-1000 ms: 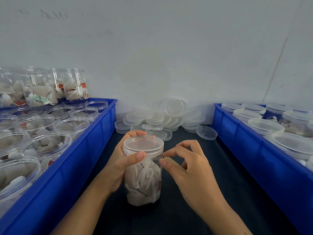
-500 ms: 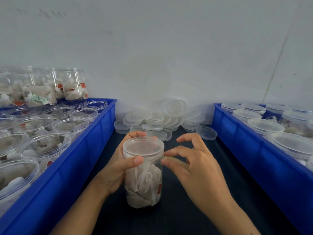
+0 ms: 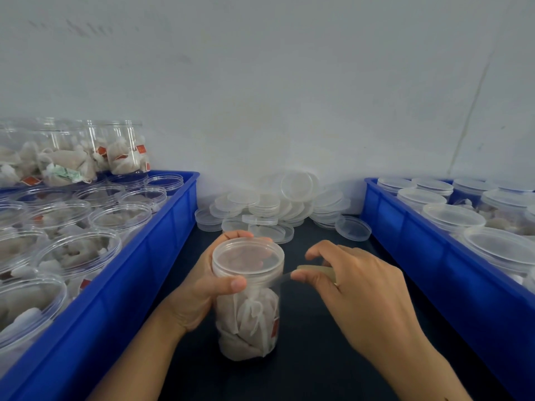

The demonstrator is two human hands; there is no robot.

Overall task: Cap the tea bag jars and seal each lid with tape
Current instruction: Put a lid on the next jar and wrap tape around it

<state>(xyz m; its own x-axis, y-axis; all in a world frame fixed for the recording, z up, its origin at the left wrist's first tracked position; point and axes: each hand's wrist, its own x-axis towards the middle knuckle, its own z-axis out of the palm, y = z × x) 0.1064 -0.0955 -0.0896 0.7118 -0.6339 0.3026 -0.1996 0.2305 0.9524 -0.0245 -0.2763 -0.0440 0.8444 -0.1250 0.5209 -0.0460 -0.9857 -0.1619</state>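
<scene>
Left blue crate, off the back of the left hand's fingers: packed with open clear jars of tea bags, a second tier stacked at its far end.

Right blue crate, outboard of the right knuckles: rows of capped jars.

Dark table surface runs between the two crates, under both forearms.

Heap of loose clear lids against the wall, just beyond the left fingertips.

Working jar, upright on the table, full of tea bags, clear lid seated on top. Left hand wraps it near the lid seam: thumb across the near side just under the lid, fingers curled round the far side, tips showing over the rim.

Right hand just right of the jar, apart from it. Thumb and fingers closed round a tape roll, mostly hidden in the grip.

Thin clear tape strip spans from the thumb tip to the jar's side at the lid's lower edge; contact point hard to make out.
</scene>
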